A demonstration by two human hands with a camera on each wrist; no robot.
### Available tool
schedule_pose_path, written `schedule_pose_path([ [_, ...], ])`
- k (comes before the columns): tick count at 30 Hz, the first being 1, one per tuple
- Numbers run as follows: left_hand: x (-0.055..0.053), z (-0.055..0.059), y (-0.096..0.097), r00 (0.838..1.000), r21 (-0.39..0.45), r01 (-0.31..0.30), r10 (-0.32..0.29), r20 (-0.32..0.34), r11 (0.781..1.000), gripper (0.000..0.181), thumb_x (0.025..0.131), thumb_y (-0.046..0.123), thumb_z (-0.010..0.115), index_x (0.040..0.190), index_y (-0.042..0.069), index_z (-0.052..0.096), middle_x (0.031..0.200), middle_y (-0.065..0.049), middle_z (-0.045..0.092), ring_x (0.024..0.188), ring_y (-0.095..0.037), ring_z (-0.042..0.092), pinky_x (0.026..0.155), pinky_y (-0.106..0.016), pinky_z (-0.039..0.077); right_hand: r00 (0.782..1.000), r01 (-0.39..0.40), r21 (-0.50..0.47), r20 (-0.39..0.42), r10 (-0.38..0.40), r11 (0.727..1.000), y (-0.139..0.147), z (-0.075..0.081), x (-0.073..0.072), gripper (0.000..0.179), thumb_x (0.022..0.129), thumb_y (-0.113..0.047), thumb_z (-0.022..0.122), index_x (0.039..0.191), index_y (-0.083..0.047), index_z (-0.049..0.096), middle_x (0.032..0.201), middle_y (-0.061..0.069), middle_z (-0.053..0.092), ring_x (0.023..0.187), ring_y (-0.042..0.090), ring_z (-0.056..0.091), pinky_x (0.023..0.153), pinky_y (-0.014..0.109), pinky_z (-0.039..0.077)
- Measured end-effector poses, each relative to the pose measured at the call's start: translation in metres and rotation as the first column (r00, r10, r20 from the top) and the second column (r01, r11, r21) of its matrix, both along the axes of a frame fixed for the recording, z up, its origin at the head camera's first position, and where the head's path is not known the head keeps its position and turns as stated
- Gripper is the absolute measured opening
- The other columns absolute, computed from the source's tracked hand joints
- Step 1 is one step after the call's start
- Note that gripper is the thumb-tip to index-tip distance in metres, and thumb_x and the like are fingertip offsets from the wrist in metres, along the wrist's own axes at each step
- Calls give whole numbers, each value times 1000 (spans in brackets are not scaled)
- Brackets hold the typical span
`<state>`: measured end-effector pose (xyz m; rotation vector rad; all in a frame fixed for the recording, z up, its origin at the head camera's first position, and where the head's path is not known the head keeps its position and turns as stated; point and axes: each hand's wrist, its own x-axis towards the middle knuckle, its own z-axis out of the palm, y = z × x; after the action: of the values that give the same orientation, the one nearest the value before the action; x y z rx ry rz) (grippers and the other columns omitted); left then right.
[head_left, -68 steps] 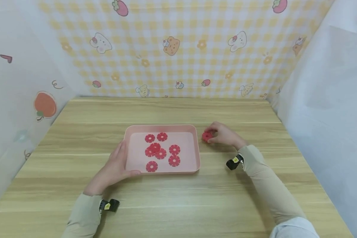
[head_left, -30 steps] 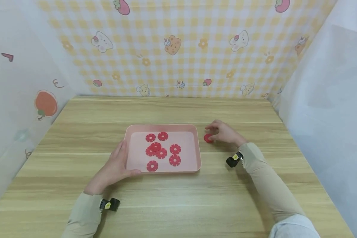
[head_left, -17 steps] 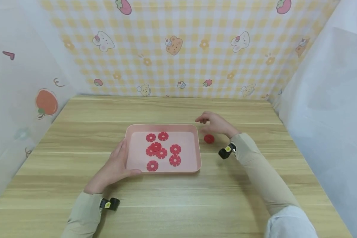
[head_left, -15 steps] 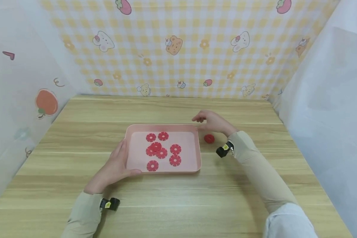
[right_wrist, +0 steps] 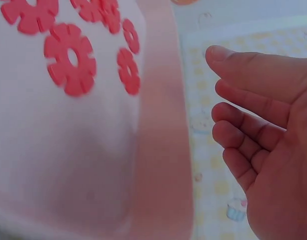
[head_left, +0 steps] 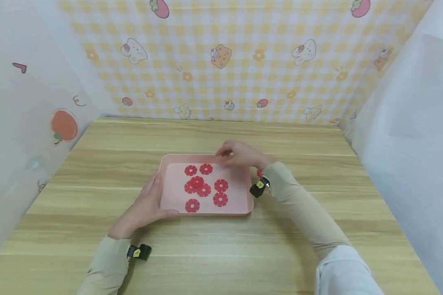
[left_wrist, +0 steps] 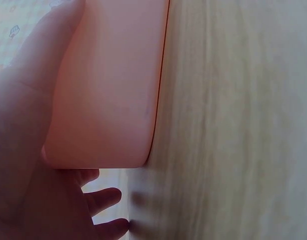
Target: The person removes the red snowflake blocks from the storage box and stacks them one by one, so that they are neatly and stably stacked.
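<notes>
A shallow pink tray (head_left: 206, 211) lies on the table with several red notched plastic discs (head_left: 192, 205) inside, some overlapping. My left hand (head_left: 145, 207) holds the tray's near left corner, thumb along the front wall and fingers at the left side. In the left wrist view the thumb (left_wrist: 41, 50) lies along the pink wall and the fingertips reach down past the corner. My right hand (head_left: 243, 155), loosely curled and holding nothing, hovers over the tray's far right part. Another red disc (head_left: 259, 173) sits right of the tray, mostly hidden by the right wrist.
The wooden table (head_left: 214, 254) extends around the tray. A yellow checked cloth (head_left: 240, 82) hangs behind it, with white sheets (head_left: 402, 135) at both sides. Each wrist wears a small black camera (head_left: 144, 252).
My right hand has let go of the red disc pile right of the tray and moved left over the tray. My left hand stays on the tray corner.
</notes>
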<state>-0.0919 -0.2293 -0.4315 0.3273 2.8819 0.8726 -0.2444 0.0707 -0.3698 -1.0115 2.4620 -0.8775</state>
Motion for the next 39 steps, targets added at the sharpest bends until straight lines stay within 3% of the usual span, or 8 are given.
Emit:
schedule_pose_path([
  [6,1,0,-1,1000,17,-7,7,0,1000,135,62,63,79,152,-1,0,157,-22,8,139,-43,19,107,-64,29,998,-57,29,23,56,998,-26,-10,7,38,81,-16,77,117,-8,67,109,7,60,99,20,54,89,31,48],
  [11,1,0,0,1000,19,-10,10,19,1000,134,63,62,79,152,-1,1,158,-23,7,141,-43,16,108,-63,29,991,-57,88,123,46,994,-41,-21,17,41,80,-20,78,119,-15,66,112,1,59,100,18,52,87,27,49],
  [15,1,1,1,1000,6,-5,5,20,1000,132,64,62,78,151,-4,2,158,-24,6,142,-44,14,109,-62,27,988,-55,100,149,39,993,-49,-28,22,42,79,-21,79,119,-18,66,109,-4,58,99,15,52,81,24,52],
  [20,1,1,0,1000,-16,-7,7,21,1000,132,65,62,77,150,-7,3,157,-26,6,142,-45,14,110,-62,26,989,-75,104,134,61,992,-59,-34,25,43,78,-24,80,118,-19,67,103,-4,57,94,14,53,76,21,51],
  [30,0,1,0,1000,-17,0,1,21,1000,131,67,60,78,150,-7,1,157,-26,6,140,-46,16,109,-63,26,992,-125,205,-4,128,971,-75,-44,27,48,78,-26,80,122,-17,66,106,-5,55,94,9,51,83,16,48],
  [39,1,3,0,1000,-10,-5,6,28,1000,132,66,60,78,150,-7,2,157,-26,6,141,-47,15,109,-63,26,991,-130,237,-9,136,963,-81,-42,29,46,78,-25,79,122,-16,66,109,-4,56,96,9,51,85,14,48],
])
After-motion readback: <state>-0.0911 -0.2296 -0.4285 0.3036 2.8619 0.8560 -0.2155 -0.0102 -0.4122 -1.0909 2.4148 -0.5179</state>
